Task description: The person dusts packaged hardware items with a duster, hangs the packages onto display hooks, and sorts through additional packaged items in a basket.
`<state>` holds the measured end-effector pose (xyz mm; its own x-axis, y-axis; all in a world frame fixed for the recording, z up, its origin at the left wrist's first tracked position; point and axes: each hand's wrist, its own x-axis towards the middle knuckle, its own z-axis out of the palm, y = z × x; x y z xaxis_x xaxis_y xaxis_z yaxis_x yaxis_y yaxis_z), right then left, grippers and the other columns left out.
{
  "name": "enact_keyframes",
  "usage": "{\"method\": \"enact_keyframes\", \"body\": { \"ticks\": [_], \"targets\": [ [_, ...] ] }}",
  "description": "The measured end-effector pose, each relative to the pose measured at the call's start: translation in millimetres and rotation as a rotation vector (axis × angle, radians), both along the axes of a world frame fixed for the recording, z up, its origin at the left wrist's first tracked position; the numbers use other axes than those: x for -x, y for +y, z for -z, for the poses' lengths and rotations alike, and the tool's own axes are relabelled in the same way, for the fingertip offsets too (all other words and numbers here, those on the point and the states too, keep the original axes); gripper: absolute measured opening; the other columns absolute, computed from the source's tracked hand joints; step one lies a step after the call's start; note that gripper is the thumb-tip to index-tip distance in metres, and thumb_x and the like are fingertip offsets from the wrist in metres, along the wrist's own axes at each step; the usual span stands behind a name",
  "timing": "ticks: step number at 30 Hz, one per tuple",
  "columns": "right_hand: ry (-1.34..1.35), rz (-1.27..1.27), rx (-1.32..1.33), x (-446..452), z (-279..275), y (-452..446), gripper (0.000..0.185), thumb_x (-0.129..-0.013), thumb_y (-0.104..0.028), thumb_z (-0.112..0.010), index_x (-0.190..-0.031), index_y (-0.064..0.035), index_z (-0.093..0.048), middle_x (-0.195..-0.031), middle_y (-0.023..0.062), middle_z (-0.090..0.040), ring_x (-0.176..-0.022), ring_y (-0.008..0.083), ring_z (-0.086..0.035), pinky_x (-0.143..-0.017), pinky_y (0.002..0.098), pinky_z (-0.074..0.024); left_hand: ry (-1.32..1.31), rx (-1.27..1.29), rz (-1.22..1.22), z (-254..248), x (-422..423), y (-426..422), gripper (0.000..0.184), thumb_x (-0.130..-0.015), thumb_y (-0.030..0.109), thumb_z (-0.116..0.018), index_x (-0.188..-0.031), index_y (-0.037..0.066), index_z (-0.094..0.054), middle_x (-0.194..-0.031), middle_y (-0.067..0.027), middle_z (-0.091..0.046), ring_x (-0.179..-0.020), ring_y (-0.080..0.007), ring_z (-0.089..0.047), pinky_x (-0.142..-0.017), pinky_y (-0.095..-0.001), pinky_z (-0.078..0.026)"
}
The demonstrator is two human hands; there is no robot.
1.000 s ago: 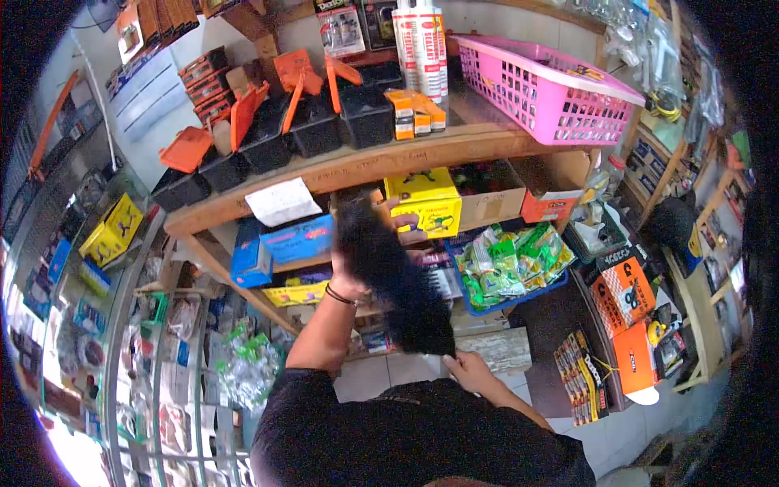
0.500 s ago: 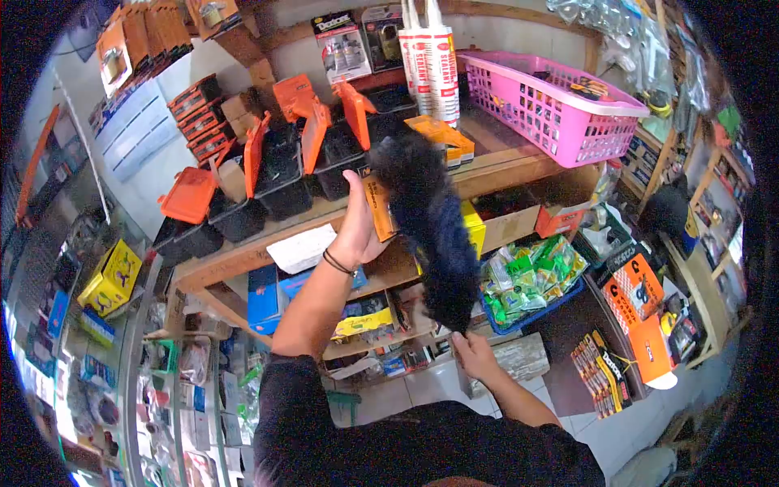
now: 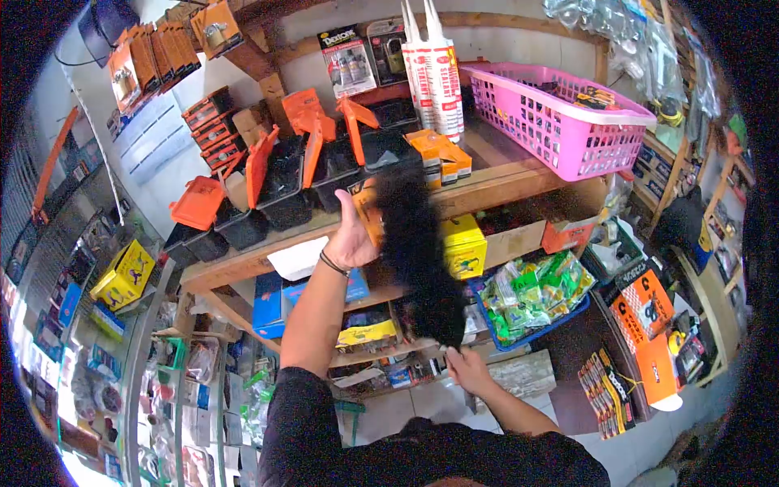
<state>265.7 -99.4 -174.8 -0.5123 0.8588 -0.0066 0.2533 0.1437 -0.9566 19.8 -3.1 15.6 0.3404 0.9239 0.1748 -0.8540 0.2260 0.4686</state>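
My right hand (image 3: 469,369) is closed round the thin handle of a fluffy black feather duster (image 3: 420,260), which slants up and to the left, its bristles blurred by motion. My left hand (image 3: 355,239), thumb pointing up, holds a small orange box (image 3: 368,213) by the front edge of the wooden shelf (image 3: 495,185). The duster covers the right side of this box, and most of the left fingers are hidden. Behind the duster are a small orange carton (image 3: 442,158) on the shelf and a yellow box (image 3: 463,246) below it.
Black bins (image 3: 284,191) with orange lids line the shelf at left. White sealant tubes (image 3: 438,85) and a pink basket (image 3: 560,122) stand farther right. Lower down, a blue tray (image 3: 519,341) holds green packets. A glass display case (image 3: 138,365) is at the left.
The duster has swept down and to the left across the box, and my right hand has shifted slightly left and down. My left hand still holds the box. The view has shifted a little.
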Motion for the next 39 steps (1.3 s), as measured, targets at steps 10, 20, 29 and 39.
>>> {"method": "enact_keyframes", "body": {
  "ticks": [10,20,29,39],
  "targets": [
    [0.11,-0.054,0.163,-7,19,14,0.035,-0.086,-0.034,-0.045,-0.072,-0.0019,-0.052,-0.056,0.0052,-0.05,-0.05,0.0119,-0.046,-0.046,0.0298,-0.0365,0.129,-0.366,0.341,-2,-5,-2,0.094,-0.061,0.077,-0.024,-0.129,0.012,-0.028,-0.125,-0.0153,-0.039,-0.116,-0.0279,-0.038,-0.097,-0.0405,-0.03],
    [0.3,-0.095,0.347,1,8,10,0.034,-0.086,-0.034,-0.047,-0.075,-0.0018,-0.05,-0.053,0.0026,-0.048,-0.045,0.0119,-0.044,-0.043,0.0298,-0.0359,-0.155,0.042,0.096,-3,-6,-2,0.087,-0.065,0.076,-0.031,-0.13,0.017,-0.028,-0.126,-0.0255,-0.033,-0.11,-0.0478,-0.036,-0.085,-0.0595,-0.033],
    [0.216,-0.108,0.062,8,15,27,0.04,-0.086,-0.039,-0.045,-0.065,-0.0047,-0.047,-0.052,0.0024,-0.046,-0.045,0.0122,-0.042,-0.043,0.0287,-0.0342,0.167,-0.156,0.247,-5,-8,9,0.068,-0.078,0.061,-0.033,-0.131,0.019,-0.023,-0.127,-0.0254,-0.033,-0.107,-0.0528,-0.035,-0.082,-0.0589,-0.036],
    [0.1,-0.095,-0.22,13,-9,16,0.042,-0.084,-0.037,-0.047,-0.056,-0.0055,-0.045,-0.048,0.0023,-0.044,-0.045,0.0121,-0.042,-0.041,0.0309,-0.0335,0.353,-0.319,0.286,-8,-10,4,0.081,-0.068,0.072,-0.033,-0.13,0.021,-0.026,-0.131,-0.0218,-0.027,-0.106,-0.0514,-0.037,-0.089,-0.0587,-0.03]
  ]
}}
